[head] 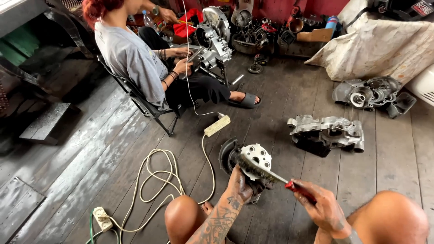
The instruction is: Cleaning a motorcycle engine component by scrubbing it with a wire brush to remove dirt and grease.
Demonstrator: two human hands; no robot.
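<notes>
My left hand [238,185] grips a round grey metal engine part [253,158] with holes in its pale face, holding it up between my knees. My right hand [323,205] holds a wire brush [262,171] by its red handle, and the dark bristles lie across the part's lower face. My left forearm is tattooed, and both hands are dirty with grease.
A grey engine casing [326,132] lies on the wooden floor to the right, another [368,94] behind it. A white power strip [217,125] and coiled cable [156,180] lie at the left. Another person [135,58] sits on a chair working on an engine [212,38].
</notes>
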